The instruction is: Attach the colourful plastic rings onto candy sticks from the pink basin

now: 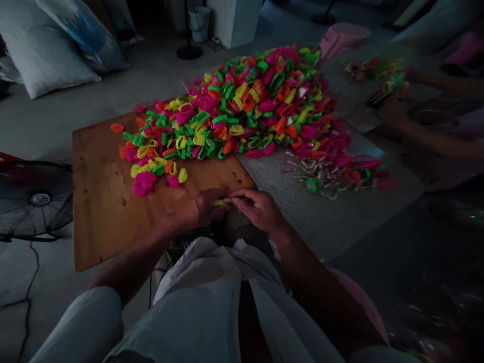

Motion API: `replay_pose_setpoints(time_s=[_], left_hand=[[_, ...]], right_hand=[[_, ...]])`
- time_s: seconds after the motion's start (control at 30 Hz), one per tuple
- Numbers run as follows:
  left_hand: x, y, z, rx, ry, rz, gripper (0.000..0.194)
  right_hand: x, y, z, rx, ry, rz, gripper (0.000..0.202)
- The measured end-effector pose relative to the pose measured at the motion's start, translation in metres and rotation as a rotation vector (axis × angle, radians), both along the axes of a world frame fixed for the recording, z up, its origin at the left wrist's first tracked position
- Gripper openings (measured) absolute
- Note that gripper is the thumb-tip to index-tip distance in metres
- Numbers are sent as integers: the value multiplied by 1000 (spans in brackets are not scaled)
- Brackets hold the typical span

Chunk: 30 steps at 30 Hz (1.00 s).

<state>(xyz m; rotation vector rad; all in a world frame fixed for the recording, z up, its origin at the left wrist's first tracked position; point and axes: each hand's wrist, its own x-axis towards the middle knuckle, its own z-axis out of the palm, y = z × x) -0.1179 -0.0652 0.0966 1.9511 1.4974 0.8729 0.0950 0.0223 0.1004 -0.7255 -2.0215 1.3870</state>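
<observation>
Close to my body, at the table's near edge, my left hand (200, 209) is closed around a yellow plastic toy watch (218, 202), mostly hidden by the fingers. My right hand (259, 207) meets it from the right, thumb and fingers pinched on a small pale piece (228, 200) against the toy watch's end. What that piece is cannot be made out. Beyond both hands rises a large heap of toy watches (242, 106) in pink, green, yellow and orange. Right of the heap's front lie several thin, wrapped, multicoloured sticks (302, 169).
The heap spans a wooden board (102, 201) and a grey speckled tabletop (287, 212). A black fan (40, 199) stands at left, its cable on the floor. Another person's hand (395, 111) works at right. Large sacks (45, 50) and a pink stool (342, 38) stand farther back.
</observation>
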Motion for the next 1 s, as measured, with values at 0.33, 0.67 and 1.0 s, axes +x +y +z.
replay_pose_setpoints(time_s=[0.33, 0.67, 1.0], left_hand=[[14, 3, -10, 27, -111, -53, 34], [12, 26, -52, -176, -165, 244, 53], [-82, 30, -55, 226, 533, 450, 23]], right_hand=[[13, 5, -20, -308, -26, 79, 32], [82, 84, -53, -176, -197, -404, 32], [153, 216, -60, 461, -904, -925, 42]])
